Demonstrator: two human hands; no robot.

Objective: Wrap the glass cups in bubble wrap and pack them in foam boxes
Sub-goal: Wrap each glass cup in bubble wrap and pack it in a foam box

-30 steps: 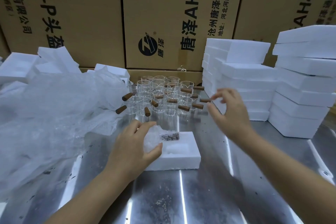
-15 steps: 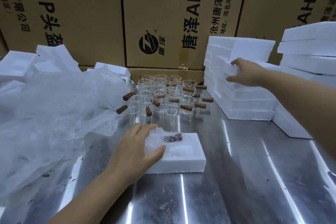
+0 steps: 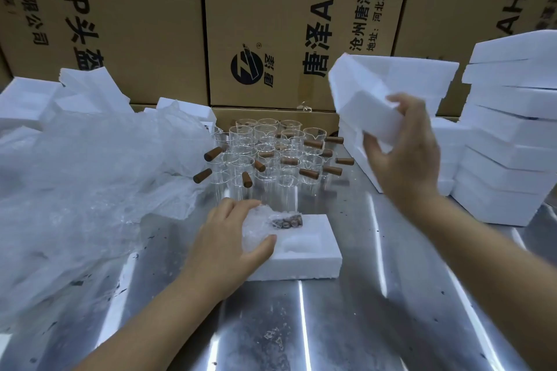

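Holds wrapped cup (image 3: 261, 227) in curled left hand (image 3: 229, 245), seated in foam box (image 3: 313, 256) mid-worktop (image 3: 361, 325). Grips foam slab (image 3: 367, 99) with right hand (image 3: 405, 156), aloft near right-edge stacks (image 3: 506, 159). Notes bare cups (image 3: 271, 153) toward back edge.

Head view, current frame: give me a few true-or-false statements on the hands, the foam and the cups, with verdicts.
1. The left hand holds the bubble-wrapped glass cup in the open white foam box. True.
2. The right hand is empty. False: it grips a tilted white foam slab.
3. Unwrapped clear glass cups with brown wooden handles stand behind the foam box. True.
4. The crumpled pile of clear bubble wrap lies right of the foam box. False: it lies to its left, on the shiny metal table.
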